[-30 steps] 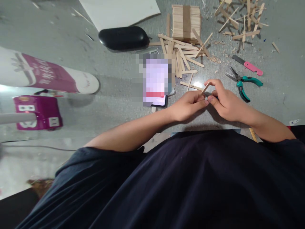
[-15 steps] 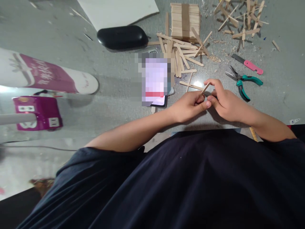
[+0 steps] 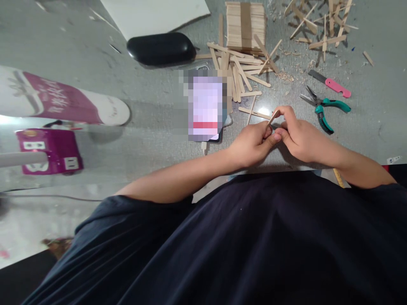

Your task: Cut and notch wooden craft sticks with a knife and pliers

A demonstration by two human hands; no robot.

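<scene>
My left hand [image 3: 252, 143] is closed on a wooden craft stick [image 3: 272, 117], which sticks up at a slant from its fingers. Close beside it, my right hand [image 3: 299, 137] is closed too, its bent forefinger at the stick's upper end. A thin, dark, blade-like piece [image 3: 276, 126] shows between the hands at the right fingers; most of it is hidden. Both thumbs meet in front. Just beyond the hands, another craft stick [image 3: 254, 113] lies flat on the grey table, with a thin stick [image 3: 251, 110] across it.
To the right lie teal-handled pliers [image 3: 324, 106] and a pink-handled saw or knife [image 3: 333, 86]. Craft sticks [image 3: 243, 72] lie loose before a banded bundle [image 3: 233, 27]. A plugged-in phone [image 3: 206, 106], black case [image 3: 162, 48], white-and-purple cylinder [image 3: 70, 97] and purple power socket [image 3: 51, 148] stand leftward.
The craft stick between the hands has tilted slightly, and the fingers have shifted a little. The whole view has moved very slightly; both hands keep their hold.
</scene>
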